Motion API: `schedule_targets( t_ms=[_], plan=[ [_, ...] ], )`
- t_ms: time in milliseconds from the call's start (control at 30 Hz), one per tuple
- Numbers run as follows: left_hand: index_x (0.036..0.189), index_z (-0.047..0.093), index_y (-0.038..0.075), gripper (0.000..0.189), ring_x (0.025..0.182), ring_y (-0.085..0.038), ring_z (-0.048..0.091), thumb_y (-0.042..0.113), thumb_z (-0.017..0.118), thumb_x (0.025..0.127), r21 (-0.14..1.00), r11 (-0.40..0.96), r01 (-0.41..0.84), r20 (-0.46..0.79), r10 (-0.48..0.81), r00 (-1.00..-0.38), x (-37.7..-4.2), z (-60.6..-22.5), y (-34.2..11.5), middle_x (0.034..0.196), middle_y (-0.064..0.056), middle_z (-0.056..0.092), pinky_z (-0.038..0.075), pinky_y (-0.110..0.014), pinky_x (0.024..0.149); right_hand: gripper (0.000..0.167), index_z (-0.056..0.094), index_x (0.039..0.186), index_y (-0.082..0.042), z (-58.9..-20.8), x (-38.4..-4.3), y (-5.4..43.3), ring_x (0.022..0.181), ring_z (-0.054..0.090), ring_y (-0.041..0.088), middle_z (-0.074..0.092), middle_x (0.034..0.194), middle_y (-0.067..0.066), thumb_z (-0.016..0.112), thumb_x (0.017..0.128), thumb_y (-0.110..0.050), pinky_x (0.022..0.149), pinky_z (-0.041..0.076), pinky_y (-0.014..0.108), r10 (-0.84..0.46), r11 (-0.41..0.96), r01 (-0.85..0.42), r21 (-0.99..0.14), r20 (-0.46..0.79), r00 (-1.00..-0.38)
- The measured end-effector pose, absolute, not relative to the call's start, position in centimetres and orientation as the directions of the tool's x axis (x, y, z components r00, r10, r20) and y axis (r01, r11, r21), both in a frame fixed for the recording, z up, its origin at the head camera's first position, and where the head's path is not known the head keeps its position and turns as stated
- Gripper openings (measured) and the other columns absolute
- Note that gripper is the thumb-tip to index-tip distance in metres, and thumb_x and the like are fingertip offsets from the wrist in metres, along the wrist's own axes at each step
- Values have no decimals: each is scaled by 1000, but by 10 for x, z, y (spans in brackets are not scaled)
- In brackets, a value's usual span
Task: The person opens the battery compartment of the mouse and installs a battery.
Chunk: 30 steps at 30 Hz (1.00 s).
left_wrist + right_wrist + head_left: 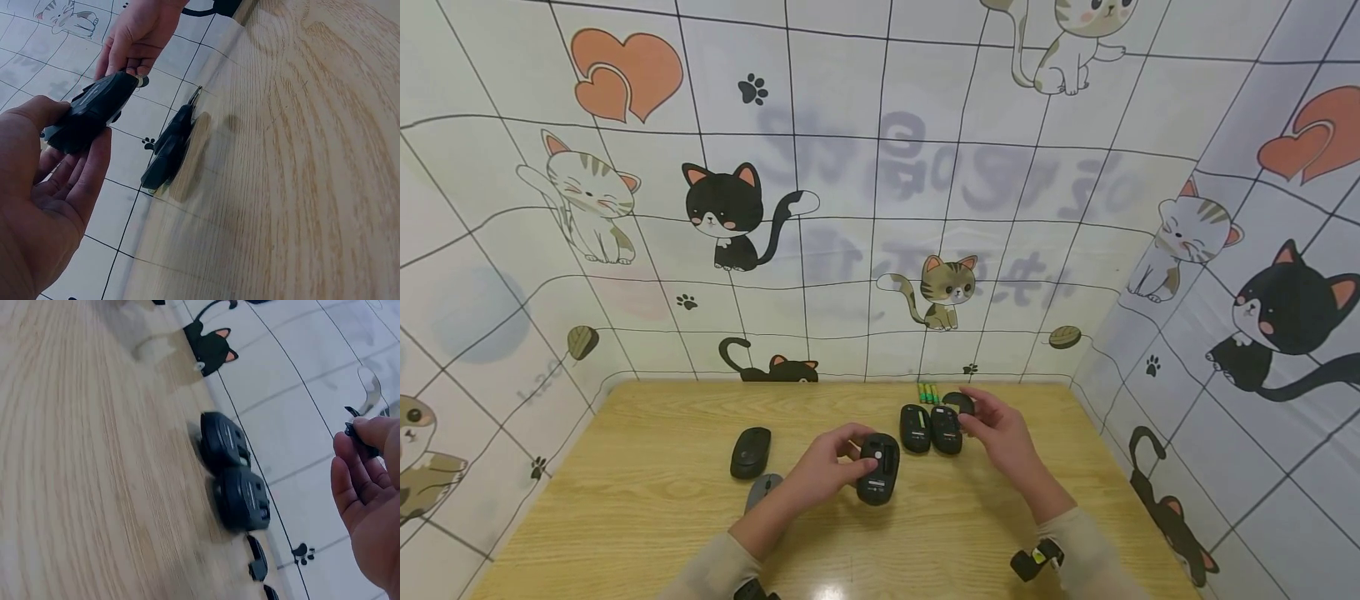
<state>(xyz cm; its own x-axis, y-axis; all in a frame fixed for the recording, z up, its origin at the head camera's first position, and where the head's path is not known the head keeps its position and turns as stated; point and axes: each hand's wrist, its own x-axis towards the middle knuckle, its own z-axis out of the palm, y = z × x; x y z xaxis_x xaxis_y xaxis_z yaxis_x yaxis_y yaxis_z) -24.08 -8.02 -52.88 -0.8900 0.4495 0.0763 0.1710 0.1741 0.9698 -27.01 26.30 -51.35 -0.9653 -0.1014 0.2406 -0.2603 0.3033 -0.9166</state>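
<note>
My left hand (831, 462) grips a black computer mouse (878, 479), its underside turned up toward the head camera and a long battery slot showing. In the left wrist view that mouse (94, 112) sits between the thumb and fingers, above the table. My right hand (1003, 433) is over the back right of the table. Between its thumb and finger it pinches a small black cover-like piece (359, 434), best seen in the right wrist view. Just left of this hand, two more black mice (915, 428) lie side by side with their undersides up. A dark rounded piece (958, 403) shows by its fingertips.
Several green-and-yellow batteries (928, 392) lie at the table's back edge. To the left are a black mouse (750, 453) and a grey mouse (765, 490), partly behind my left forearm. Small black pieces (257, 557) lie near the mice. A cat-print curtain (850, 208) surrounds the wooden table (647, 517).
</note>
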Motion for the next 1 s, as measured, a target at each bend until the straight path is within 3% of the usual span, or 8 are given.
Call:
schedule_targets(
  t_ms=[300, 567, 700, 867, 1000],
  plan=[
    [141, 69, 9, 38, 101, -24, 69, 13, 78, 104, 975, 159, 155, 68, 449, -891, -238, -528, -81, 121, -11, 65, 68, -34, 73, 48, 62, 155, -7, -517, -279, 299, 93, 75, 32, 70, 108, 25, 72, 108, -4, 82, 65, 40, -93, 422, -201, -884, 178, -980],
    [141, 69, 11, 38, 102, -24, 69, 14, 78, 105, 975, 161, 156, 68, 448, -891, -236, -525, -80, 122, -10, 66, 67, -34, 74, 51, 57, 159, -3, -516, -285, 326, 90, 73, 27, 66, 106, 19, 66, 109, 1, 80, 65, 41, -88, 437, -189, -879, 168, -982],
    [142, 69, 10, 39, 102, -24, 69, 15, 79, 105, 974, 159, 160, 72, 451, -889, -236, -525, -80, 123, -10, 65, 67, -34, 74, 52, 55, 159, 0, -518, -286, 338, 91, 74, 21, 66, 107, 18, 67, 109, 1, 81, 65, 37, -75, 465, -187, -865, 173, -982],
    [142, 69, 11, 38, 101, -23, 69, 15, 78, 105, 975, 158, 158, 72, 452, -889, -236, -525, -80, 122, -10, 65, 68, -35, 74, 53, 54, 159, 3, -521, -289, 351, 92, 75, 28, 68, 110, 20, 68, 108, 1, 78, 63, 33, -74, 489, -189, -851, 176, -982],
    [141, 70, 12, 37, 101, -23, 69, 15, 78, 105, 976, 157, 152, 67, 448, -891, -236, -525, -80, 122, -10, 65, 68, -35, 74, 53, 54, 159, 3, -523, -292, 360, 94, 75, 26, 68, 114, 23, 69, 108, -1, 80, 64, 35, -61, 504, -166, -848, 156, -986]
  ],
)
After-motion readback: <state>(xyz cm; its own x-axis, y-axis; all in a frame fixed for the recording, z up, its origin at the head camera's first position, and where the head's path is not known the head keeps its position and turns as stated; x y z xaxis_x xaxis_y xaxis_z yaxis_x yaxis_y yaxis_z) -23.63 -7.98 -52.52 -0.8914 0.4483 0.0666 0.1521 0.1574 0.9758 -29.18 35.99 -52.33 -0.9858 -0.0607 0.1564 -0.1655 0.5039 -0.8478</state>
